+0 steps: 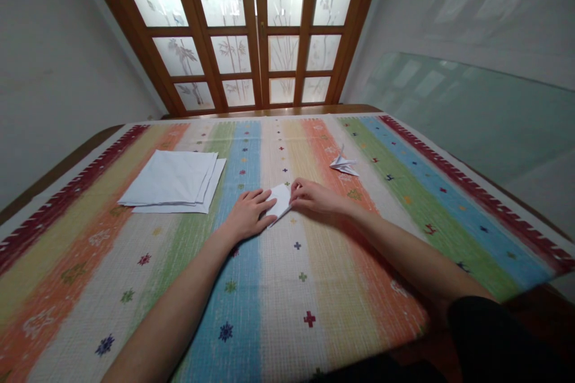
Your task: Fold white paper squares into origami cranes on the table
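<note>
A small folded white paper [280,199] lies on the striped tablecloth [269,287] near the table's middle. My left hand [248,214] rests flat on its left part, fingers stretched out and pressing it down. My right hand [313,197] is at the paper's right edge, fingers curled and pinching that edge. Part of the paper is hidden under both hands.
A stack of white paper sheets [175,181] lies to the left. A finished folded paper figure [344,164] sits to the upper right. A wooden door with frosted glass panes [251,30] stands behind the table. A glass panel [471,114] lines the right side.
</note>
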Tool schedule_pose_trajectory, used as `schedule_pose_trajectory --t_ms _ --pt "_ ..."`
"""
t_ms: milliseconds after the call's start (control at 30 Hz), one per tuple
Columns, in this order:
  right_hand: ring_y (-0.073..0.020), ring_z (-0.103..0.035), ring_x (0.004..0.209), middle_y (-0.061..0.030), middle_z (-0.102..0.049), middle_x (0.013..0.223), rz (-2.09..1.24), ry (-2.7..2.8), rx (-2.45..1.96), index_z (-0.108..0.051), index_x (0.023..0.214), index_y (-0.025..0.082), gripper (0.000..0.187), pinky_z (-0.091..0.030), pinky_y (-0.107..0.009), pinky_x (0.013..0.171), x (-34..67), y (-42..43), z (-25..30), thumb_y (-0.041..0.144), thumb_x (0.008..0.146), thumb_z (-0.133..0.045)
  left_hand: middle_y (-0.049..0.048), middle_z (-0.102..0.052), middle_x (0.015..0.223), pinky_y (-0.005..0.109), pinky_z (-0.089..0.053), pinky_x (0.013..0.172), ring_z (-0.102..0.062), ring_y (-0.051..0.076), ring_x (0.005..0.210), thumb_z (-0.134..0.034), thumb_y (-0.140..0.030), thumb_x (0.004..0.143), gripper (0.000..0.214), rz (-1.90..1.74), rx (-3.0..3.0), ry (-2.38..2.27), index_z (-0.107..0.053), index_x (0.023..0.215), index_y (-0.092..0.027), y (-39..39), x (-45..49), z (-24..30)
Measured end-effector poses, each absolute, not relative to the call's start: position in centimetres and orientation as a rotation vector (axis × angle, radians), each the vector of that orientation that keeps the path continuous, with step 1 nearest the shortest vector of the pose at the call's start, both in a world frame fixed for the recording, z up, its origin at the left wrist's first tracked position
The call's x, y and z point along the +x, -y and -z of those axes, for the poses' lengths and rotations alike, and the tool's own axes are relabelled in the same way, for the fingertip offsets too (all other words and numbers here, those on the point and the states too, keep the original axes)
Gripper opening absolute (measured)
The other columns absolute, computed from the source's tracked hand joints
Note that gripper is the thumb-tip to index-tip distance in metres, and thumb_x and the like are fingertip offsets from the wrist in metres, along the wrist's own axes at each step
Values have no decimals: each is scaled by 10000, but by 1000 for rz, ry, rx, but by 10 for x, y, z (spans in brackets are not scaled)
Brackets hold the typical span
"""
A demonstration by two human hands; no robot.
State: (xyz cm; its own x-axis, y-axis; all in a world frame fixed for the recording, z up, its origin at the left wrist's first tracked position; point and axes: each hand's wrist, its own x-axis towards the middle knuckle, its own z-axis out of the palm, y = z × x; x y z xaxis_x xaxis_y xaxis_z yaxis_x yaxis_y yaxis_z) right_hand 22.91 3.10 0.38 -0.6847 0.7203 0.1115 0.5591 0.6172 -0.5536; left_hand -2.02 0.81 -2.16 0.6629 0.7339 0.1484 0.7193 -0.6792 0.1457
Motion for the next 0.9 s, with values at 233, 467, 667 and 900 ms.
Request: schedule_pose_trajectory --t_ms 233,467,667,900 --pt "-184 -560 822 -76 -656 818 -471 2570 -1101 -684 851 139 186 -409 -304 775 208 -43 -2 178 923 -518 83 -441 1498 545 -307 1106 -396 321 1377 -498 -377 917 467 -177 2749 -1209 -520 1368 -261 -6 -23 15" --pt "-176 -550 756 -83 -683 811 -249 2625 -1181 -667 831 132 184 -350 -286 714 188 -46 8 205 935 -533 36 -495 1461 522 -290 1127 -406 270 1376 -374 -355 978 388 -240 2614 -1275 -599 1285 -279 -9 -21 18" --pt "-201 -581 844 -91 -704 900 -169 2659 -1167 -651 905 146 156 -346 -295 748 189 -45 16 253 947 -546 90 -519 1436 492 -289 1137 -417 283 1360 -563 -420 883 488 -316 2618 -1287 -534 1315 -196 -7 -21 19" --pt "-238 -605 920 -98 -713 956 7 2663 -1326 -634 947 141 217 -314 -339 801 187 -40 19 325 968 -521 90 -453 1490 500 -238 1155 -363 292 1396 -533 -475 896 547 -233 2687 -1265 -470 1375 -219 -3 -22 20"
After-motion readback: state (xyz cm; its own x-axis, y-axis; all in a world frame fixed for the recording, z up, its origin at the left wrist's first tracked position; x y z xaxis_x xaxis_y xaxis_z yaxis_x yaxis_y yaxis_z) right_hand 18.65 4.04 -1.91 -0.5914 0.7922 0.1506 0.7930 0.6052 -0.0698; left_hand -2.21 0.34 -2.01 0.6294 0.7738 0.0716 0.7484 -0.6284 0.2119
